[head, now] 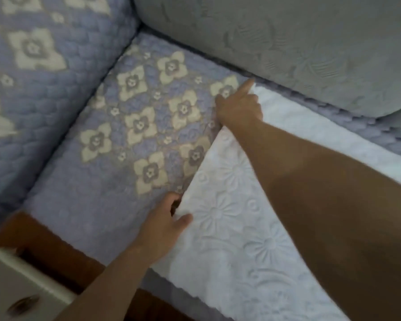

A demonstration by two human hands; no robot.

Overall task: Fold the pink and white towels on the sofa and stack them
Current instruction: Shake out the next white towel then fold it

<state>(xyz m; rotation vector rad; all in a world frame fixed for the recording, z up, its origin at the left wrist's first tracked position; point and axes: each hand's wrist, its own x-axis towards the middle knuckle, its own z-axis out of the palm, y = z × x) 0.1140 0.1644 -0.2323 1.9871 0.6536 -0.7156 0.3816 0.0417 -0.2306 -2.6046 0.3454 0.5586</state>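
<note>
Sofa, lilac quilted cover with cream flower motifs, grey back cushion along the far side. White towel lies spread flat on the seat just in front of that grey back cushion, and its long axis seems to run along the cushion and out of view at the right. Its short left edge runs from the cushion toward the sofa's front, and both hands sit on that edge. Right hand is at the corner nearest the grey back cushion, fingers curled on the cloth, index finger stretched out along the corner; I cannot tell whether it pinches or only pins. Left hand is at the corner farthest from the cushion, thumb on top, fingers tucked under the edge, pinching it. Towel looks thin and soft, embossed with daisy patterns, slightly scalloped hem, mostly smooth. No pink towel in view. Likely next: lift this edge and carry it rightward, away from both hands' present spot, to halve the towel. White drawer front with knob sits well away from the cushion, beyond the sofa's wooden frame.
</note>
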